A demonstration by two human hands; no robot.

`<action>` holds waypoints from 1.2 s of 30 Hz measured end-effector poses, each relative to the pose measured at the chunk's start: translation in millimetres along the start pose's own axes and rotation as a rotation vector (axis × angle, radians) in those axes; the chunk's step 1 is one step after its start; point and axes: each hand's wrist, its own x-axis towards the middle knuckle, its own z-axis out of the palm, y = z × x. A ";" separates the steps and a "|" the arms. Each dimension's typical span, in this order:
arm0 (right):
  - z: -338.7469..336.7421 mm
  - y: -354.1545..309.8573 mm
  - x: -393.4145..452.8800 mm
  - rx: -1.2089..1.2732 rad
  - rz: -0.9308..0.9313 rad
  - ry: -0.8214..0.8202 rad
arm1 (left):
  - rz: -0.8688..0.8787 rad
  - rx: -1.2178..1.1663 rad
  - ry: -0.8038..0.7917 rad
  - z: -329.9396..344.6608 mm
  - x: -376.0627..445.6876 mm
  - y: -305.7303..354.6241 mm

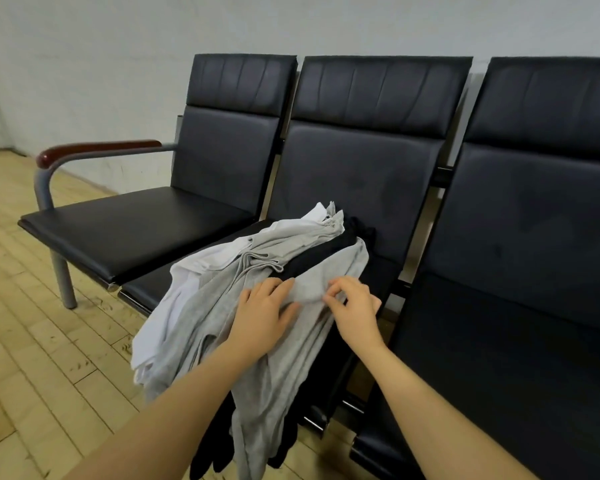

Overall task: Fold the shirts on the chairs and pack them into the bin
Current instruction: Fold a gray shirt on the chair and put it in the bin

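A row of three black padded chairs with leather-look seats (361, 161) fills the frame from the centre left to the right edge, backed against a pale wall, and only the leftmost seat has an armrest, a grey metal tube topped in dark red wood (97, 150), up at the middle left. The light wooden plank floor (32, 341) runs along the lower left. No bin is anywhere in view, so packing looks to be some way off. On the middle seat, in the centre of the frame, a heap of shirts (257, 271) is draped over the front edge, hanging down toward the floor, which is likely why it stays put: half its weight sits on the cushion. White shirts (187, 282) lie at the left side of the heap, black ones (326, 254) peek out between the layers and trail at the bottom, and a light grey cotton shirt (284, 358) lies on top, nearest the camera. Both hands are on that top one. The left hand (264, 313) lies with fingers spread and fairly straight, pressing the cloth flat, seemingly to pin the pile while the top layer is freed. The right hand (355, 303), just beside it, has its fingers (336, 289) curled and pinching a ridge of the grey fabric, apparently to peel this shirt off for folding.
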 end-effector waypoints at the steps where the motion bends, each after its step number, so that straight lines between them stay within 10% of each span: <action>1: -9.1 0.6 -1.8 0.072 -0.004 0.037 | 0.018 -0.018 0.024 -0.6 -0.3 1.8; 14: -137.1 7.8 -33.7 0.312 -0.055 0.278 | 0.265 -0.315 0.402 -24.3 35.1 101.6; 36: -384.2 37.1 -108.8 -0.131 -0.017 0.623 | 0.524 -0.336 0.369 -50.8 58.2 351.0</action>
